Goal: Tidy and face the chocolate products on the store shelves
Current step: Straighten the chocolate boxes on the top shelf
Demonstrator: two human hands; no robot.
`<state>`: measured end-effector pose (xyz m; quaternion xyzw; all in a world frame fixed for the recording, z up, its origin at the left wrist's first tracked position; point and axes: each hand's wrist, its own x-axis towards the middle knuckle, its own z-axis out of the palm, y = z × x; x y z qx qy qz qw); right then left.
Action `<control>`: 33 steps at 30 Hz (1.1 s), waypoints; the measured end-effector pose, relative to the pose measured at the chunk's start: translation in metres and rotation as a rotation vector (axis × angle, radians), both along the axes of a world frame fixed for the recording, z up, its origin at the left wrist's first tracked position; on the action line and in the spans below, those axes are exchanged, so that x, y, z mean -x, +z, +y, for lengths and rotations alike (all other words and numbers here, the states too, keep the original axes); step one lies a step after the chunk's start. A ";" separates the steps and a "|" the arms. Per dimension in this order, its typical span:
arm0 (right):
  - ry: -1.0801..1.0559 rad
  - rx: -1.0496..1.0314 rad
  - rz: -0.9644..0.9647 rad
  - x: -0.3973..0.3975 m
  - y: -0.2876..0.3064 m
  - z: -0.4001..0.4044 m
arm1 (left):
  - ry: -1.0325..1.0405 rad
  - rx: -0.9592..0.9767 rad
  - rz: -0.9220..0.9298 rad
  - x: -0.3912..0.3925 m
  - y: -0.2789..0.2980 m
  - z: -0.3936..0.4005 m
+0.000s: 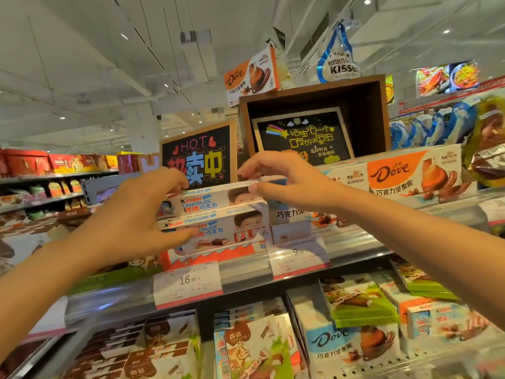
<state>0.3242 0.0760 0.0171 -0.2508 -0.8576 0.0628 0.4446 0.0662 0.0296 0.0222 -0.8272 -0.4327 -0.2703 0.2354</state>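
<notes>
A stack of white Kinder chocolate boxes (218, 212) sits in a red and white display tray (213, 255) on the upper shelf. My left hand (136, 214) grips the stack's left end, fingers curled over the top box and thumb against the lower box front. My right hand (284, 179) pinches the right end of the top Kinder box (216, 190), fingers on its top edge and thumb on its front corner. Orange and white Dove boxes (410, 170) stand to the right of the stack.
Two chalkboard signs (199, 154) stand behind the Kinder stack, one inside a brown wooden crate (379, 113). Price tags (188, 283) line the shelf rail. The lower shelf holds more Dove boxes (347, 343), green boxes (360, 310) and brown packs (123, 348).
</notes>
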 end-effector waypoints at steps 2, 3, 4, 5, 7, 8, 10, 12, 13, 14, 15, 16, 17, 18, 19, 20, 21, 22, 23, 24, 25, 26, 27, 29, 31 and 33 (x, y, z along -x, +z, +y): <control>0.004 0.019 0.068 -0.016 0.001 -0.003 | -0.020 0.001 -0.014 -0.015 0.005 -0.001; 0.001 0.020 0.099 -0.025 0.003 -0.004 | -0.034 0.001 -0.024 -0.024 0.007 0.000; -0.014 0.016 0.121 -0.038 0.005 -0.005 | -0.057 -0.007 -0.028 -0.035 0.009 0.001; -0.028 0.011 0.139 -0.051 0.008 -0.004 | -0.079 -0.015 -0.031 -0.047 0.011 0.003; -0.048 0.015 0.173 -0.081 0.014 -0.002 | -0.112 -0.025 -0.038 -0.071 0.013 0.007; -0.061 0.017 0.181 -0.096 0.017 -0.001 | -0.121 -0.020 -0.047 -0.083 0.015 0.011; -0.107 0.024 0.169 -0.126 0.021 0.002 | -0.137 0.004 -0.051 -0.109 0.019 0.019; -0.144 0.055 0.137 -0.153 0.023 0.007 | -0.152 0.031 -0.047 -0.135 0.021 0.027; -0.149 0.076 0.122 -0.165 0.024 0.009 | -0.152 0.046 -0.046 -0.148 0.022 0.031; -0.155 0.093 0.100 -0.177 0.024 0.012 | -0.147 0.060 -0.042 -0.161 0.022 0.035; -0.169 0.103 0.066 -0.188 0.025 0.014 | -0.138 0.079 -0.039 -0.172 0.022 0.039; -0.193 0.106 0.019 -0.198 0.027 0.017 | -0.129 0.096 -0.034 -0.183 0.021 0.043; -0.224 0.107 -0.041 -0.207 0.028 0.020 | -0.114 0.112 -0.028 -0.192 0.020 0.047; -0.263 0.101 -0.114 -0.216 0.029 0.023 | -0.091 0.133 -0.023 -0.200 0.020 0.051; -0.302 0.090 -0.192 -0.224 0.029 0.025 | -0.063 0.158 -0.020 -0.207 0.019 0.054; -0.336 0.081 -0.263 -0.230 0.030 0.027 | -0.034 0.176 -0.016 -0.214 0.018 0.058; -0.365 0.077 -0.321 -0.234 0.030 0.030 | -0.006 0.186 -0.013 -0.219 0.018 0.060; -0.393 0.083 -0.371 -0.237 0.031 0.032 | 0.018 0.192 -0.018 -0.223 0.017 0.061; -0.417 0.099 -0.411 -0.239 0.031 0.033 | 0.040 0.197 -0.033 -0.226 0.017 0.063; -0.438 0.122 -0.445 -0.240 0.032 0.034 | 0.064 0.203 -0.050 -0.229 0.017 0.064; -0.456 0.136 -0.480 -0.242 0.033 0.035 | 0.090 0.212 -0.064 -0.230 0.017 0.064; -0.475 0.135 -0.520 -0.243 0.035 0.036 | 0.114 0.220 -0.071 -0.231 0.017 0.065; -0.492 0.122 -0.559 -0.244 0.037 0.038 | 0.133 0.224 -0.072 -0.231 0.017 0.066; -0.508 0.102 -0.608 -0.245 0.040 0.041 | 0.153 0.229 -0.060 -0.231 0.020 0.068; -0.504 0.094 -0.643 -0.246 0.042 0.044 | 0.166 0.264 -0.043 -0.231 0.023 0.069; -0.486 0.076 -0.664 -0.247 0.044 0.046 | 0.175 0.301 -0.028 -0.231 0.027 0.069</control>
